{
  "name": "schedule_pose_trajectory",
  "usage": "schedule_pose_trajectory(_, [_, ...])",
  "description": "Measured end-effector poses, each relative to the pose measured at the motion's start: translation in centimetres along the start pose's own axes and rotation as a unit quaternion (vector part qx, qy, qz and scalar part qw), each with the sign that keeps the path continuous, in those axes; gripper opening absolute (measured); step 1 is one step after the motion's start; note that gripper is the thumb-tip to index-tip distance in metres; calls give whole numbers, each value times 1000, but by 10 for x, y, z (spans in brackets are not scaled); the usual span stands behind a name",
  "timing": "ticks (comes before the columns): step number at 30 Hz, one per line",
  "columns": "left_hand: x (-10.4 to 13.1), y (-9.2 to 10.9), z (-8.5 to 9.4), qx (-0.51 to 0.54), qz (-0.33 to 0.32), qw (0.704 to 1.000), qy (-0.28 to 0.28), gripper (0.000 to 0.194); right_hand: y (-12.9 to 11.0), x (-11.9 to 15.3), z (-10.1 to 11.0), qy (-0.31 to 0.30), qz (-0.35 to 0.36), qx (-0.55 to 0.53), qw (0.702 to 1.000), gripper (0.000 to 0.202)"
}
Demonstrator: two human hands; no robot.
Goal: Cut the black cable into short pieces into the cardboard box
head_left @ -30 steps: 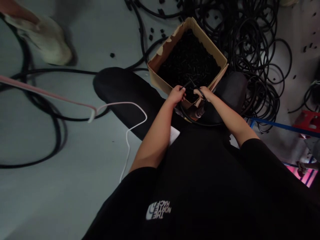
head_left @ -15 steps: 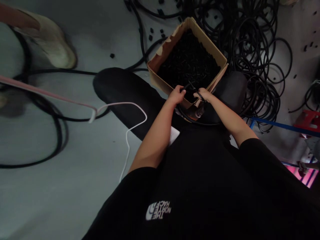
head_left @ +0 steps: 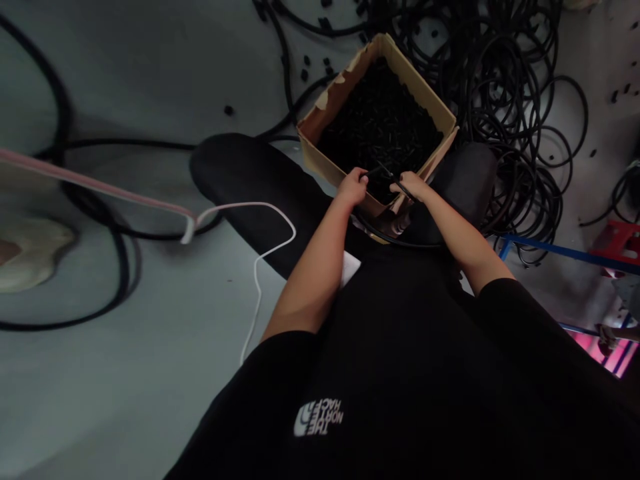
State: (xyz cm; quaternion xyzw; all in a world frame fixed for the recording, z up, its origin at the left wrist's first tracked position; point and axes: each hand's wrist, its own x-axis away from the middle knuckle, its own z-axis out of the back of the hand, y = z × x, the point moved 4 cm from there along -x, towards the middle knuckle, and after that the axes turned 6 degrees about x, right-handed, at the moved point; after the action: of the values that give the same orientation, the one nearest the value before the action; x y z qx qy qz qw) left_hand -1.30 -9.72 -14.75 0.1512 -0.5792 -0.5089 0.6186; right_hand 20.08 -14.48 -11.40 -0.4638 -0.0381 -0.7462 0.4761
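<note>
Over the near corner of a cardboard box (head_left: 320, 157), my left hand (head_left: 354, 187) is closed on a black hose (head_left: 373, 172). My right hand (head_left: 411, 185), also closed, grips black-handled cutters (head_left: 387, 170); their small metal jaws meet the hose end between my hands. Dim light hides the exact shape of the tool. Inside the box lies a heap of short black pieces (head_left: 383, 113). The hose curves below the box corner, across my lap. The box stands between my knees.
Tangled black hose (head_left: 500, 87) is piled on the floor at the right, with small black pieces (head_left: 229, 110) scattered about. A white cord (head_left: 257, 267) crosses by my left leg. At the left edge is another person's shoe (head_left: 30, 253). A blue frame (head_left: 570, 250) stands right.
The other person's foot has moved from the upper left down to the left edge. The cutters' handles seem a little further apart; my hands stay nearly in place.
</note>
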Motion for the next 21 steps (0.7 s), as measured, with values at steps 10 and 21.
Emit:
schedule_pose_trajectory(10, [9, 5, -10, 125, 79, 989, -30, 15, -7, 14, -7, -81, -23, -22, 996, 37])
schedule_pose_trajectory(21, [27, 28, -6, 287, 82, 937, -179, 24, -8, 41, 28, -85, 108, -38, 990, 24])
